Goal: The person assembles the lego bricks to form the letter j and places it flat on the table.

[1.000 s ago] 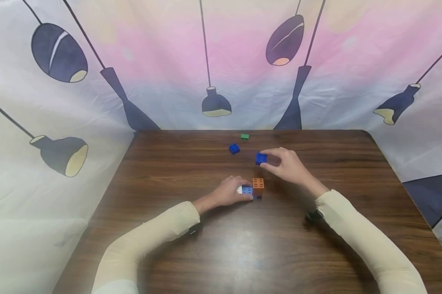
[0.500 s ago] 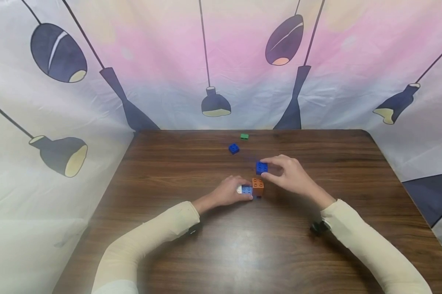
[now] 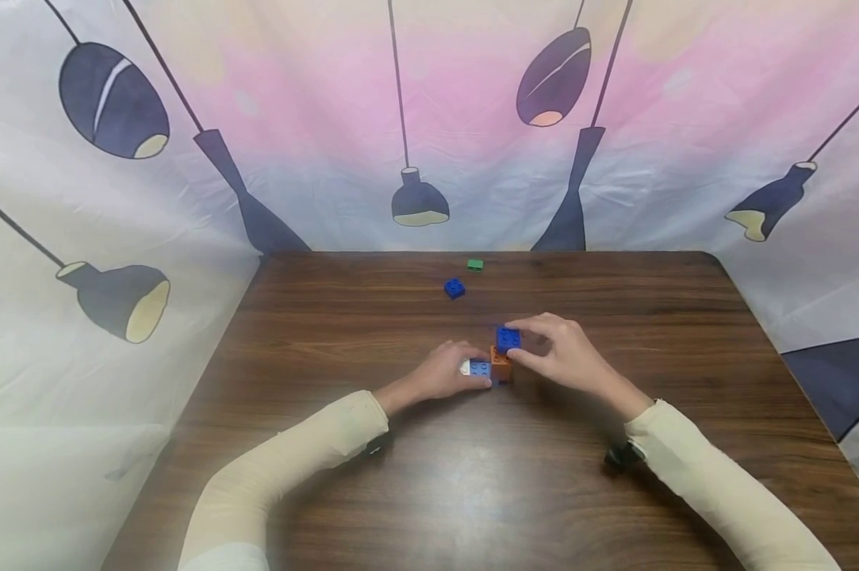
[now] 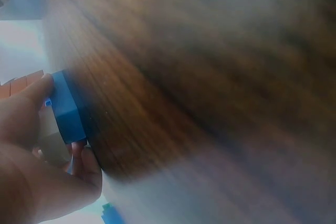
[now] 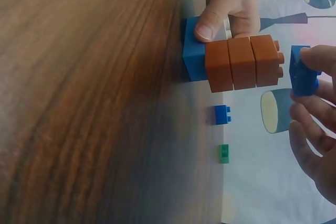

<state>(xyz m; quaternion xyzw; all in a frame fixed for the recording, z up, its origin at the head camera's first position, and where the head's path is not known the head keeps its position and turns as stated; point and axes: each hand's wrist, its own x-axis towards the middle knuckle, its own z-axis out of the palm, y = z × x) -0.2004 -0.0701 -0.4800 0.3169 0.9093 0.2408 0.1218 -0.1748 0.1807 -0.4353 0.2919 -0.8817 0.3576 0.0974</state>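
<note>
The right hand (image 3: 561, 349) is half closed: its thumb and fingertips pinch a blue brick (image 3: 508, 339), while the lower fingers are curved loosely. This brick is held above an orange stack (image 5: 242, 64) of three pieces, and in the right wrist view a narrow gap divides it from the top studs. The left hand (image 3: 445, 373), at nine o'clock from the stack, has its thumb and fingers bent around the light-blue base (image 5: 195, 67), on which the stack stands. A white brick (image 3: 465, 368) shows within this grip, at nine o'clock of the visible studs. Farther on the brown table (image 3: 429, 500), a second blue brick (image 3: 454, 289) lies at eleven o'clock from the stack, and a green brick (image 3: 475, 266) between eleven and twelve. Behind the table hangs a cloth (image 3: 315, 103) with printed lamps (image 3: 419, 198).
</note>
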